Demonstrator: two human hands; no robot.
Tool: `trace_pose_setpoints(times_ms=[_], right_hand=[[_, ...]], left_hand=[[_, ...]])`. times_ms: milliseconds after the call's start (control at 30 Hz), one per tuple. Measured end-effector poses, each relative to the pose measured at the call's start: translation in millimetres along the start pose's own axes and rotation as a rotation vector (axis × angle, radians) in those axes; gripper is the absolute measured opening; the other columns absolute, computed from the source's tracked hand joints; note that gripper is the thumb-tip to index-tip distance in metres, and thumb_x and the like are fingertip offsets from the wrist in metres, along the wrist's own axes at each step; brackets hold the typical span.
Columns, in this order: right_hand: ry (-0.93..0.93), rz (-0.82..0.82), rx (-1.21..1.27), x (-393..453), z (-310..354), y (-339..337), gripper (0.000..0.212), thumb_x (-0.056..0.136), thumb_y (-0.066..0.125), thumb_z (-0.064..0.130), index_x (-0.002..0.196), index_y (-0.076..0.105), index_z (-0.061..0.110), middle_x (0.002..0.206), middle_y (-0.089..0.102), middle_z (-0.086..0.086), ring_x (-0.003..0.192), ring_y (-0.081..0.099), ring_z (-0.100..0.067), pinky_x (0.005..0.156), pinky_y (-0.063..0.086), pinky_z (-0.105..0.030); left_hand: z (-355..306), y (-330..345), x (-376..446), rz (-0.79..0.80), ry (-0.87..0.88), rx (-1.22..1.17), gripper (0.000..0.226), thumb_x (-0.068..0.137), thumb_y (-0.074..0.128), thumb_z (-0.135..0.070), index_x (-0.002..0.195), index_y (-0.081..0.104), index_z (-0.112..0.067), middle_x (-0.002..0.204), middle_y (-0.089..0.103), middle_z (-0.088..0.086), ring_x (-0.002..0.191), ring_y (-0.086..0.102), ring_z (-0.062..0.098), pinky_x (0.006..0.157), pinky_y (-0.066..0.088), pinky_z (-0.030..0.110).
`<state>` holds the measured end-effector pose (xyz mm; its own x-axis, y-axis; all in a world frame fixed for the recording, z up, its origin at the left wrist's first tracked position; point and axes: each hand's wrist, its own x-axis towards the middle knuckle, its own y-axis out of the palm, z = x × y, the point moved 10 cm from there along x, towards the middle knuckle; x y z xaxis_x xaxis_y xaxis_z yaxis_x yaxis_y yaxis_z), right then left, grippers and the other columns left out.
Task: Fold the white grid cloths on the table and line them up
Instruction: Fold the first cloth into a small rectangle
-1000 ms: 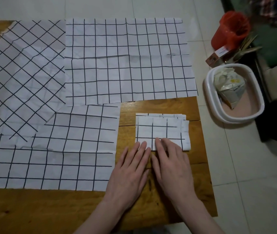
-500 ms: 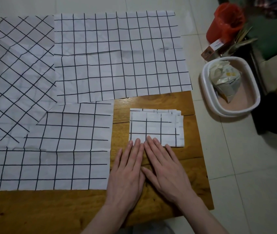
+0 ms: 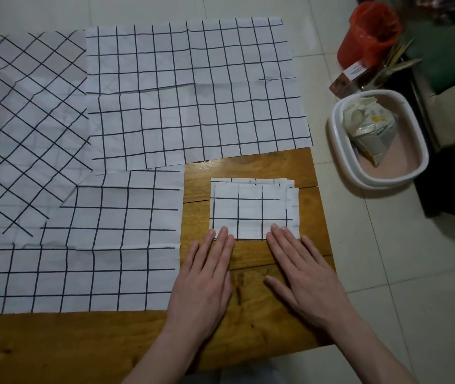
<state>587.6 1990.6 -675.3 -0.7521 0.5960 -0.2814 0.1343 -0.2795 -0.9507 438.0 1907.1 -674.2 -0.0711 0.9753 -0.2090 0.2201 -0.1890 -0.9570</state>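
Meanwhile both hands had slid apart along the near edge of the folded cloth (image 3: pixel 252 209) on the worktop (image 3: pixel 248 300); left hand (image 3: pixel 204 284) and right hand (image 3: pixel 301 281) lay flat, grip wide, fingertips pressing its corners. Judging so, three cloths remained unfolded.

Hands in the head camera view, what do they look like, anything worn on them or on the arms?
Both the left hand and the right hand are bare: no gloves, rings, watch or bracelets visible. The forearms are bare too, with no sleeves reaching the wrists. Fingernails look short and unpainted.
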Motion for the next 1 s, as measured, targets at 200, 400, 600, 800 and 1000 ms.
trace_pose_setpoints(times_ms=[200, 400, 600, 800, 1000], right_hand=[[0.049, -0.006, 0.031, -9, -20, 1, 0.076, 0.108, 0.023, 0.064, 0.167, 0.008, 0.018, 0.175, 0.004, 0.001, 0.161, 0.004, -0.014, 0.128, 0.011, -0.040], [0.075, -0.104, 0.124, -5, -19, -19, 0.065, 0.109, 0.028, 0.057, 0.162, 0.032, 0.019, 0.170, 0.027, 0.000, 0.157, 0.025, -0.014, 0.128, 0.014, -0.037], [0.132, -0.270, 0.229, 39, -23, -63, 0.041, 0.105, 0.054, 0.034, 0.141, 0.056, 0.014, 0.143, 0.057, -0.006, 0.130, 0.054, -0.023, 0.108, 0.048, -0.041], [0.305, -0.183, 0.170, 82, -25, -70, 0.062, 0.092, 0.069, 0.043, 0.144, 0.049, 0.015, 0.125, 0.060, -0.007, 0.108, 0.057, -0.028, 0.086, 0.052, -0.043], [0.480, -0.145, 0.349, 67, -23, -63, 0.045, 0.098, 0.065, 0.040, 0.135, 0.053, 0.020, 0.117, 0.061, 0.000, 0.101, 0.057, -0.020, 0.080, 0.047, -0.032]], left_hand=[[2, 1, 0, 0.003, 0.016, 0.020, 0.068, 0.107, 0.035, -0.038, 0.167, 0.016, -0.012, 0.175, 0.013, 0.006, 0.161, 0.013, 0.025, 0.125, 0.021, 0.048], [0, -4, 1, -0.010, 0.008, 0.018, 0.066, 0.108, 0.032, -0.042, 0.166, 0.021, -0.012, 0.174, 0.017, 0.007, 0.161, 0.015, 0.026, 0.124, 0.021, 0.050], [-3, -11, 7, -0.011, 0.054, -0.014, 0.060, 0.108, 0.033, -0.041, 0.157, 0.041, -0.007, 0.170, 0.029, 0.013, 0.160, 0.019, 0.031, 0.125, 0.024, 0.052], [1, -23, 23, -0.018, 0.073, -0.023, 0.050, 0.108, 0.037, -0.042, 0.141, 0.055, -0.009, 0.155, 0.049, 0.015, 0.155, 0.030, 0.034, 0.124, 0.030, 0.057], [2, -25, 28, -0.052, 0.019, -0.006, 0.060, 0.109, 0.030, -0.044, 0.155, 0.044, -0.009, 0.162, 0.043, 0.013, 0.156, 0.030, 0.031, 0.124, 0.030, 0.055]])
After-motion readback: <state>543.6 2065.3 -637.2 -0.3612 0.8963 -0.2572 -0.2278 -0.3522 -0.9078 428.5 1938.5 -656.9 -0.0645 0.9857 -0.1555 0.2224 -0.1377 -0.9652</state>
